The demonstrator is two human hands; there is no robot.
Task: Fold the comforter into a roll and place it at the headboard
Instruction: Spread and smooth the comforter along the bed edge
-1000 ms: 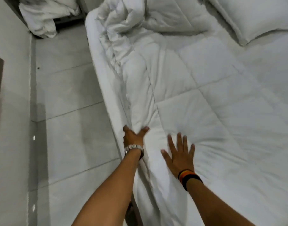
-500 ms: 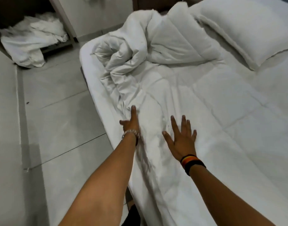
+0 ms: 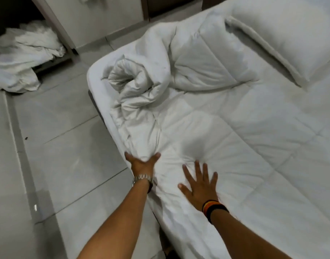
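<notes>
Near the bed's edge, left hand pinches the comforter; right hand presses flat, fingers spread.

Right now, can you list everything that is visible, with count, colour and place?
comforter: one, white, spread over the bed, bunched at the far left corner
pillow: one, white, far right on the bed
mattress: one, white, edge showing along the left side
linen pile: one, white, on the floor at far left
floor: grey tiles, left of the bed
watch: one, silver, left wrist
wristband: one, black with orange, right wrist
left hand: pinching a fold at the bed edge
right hand: open, flat on the comforter
</notes>
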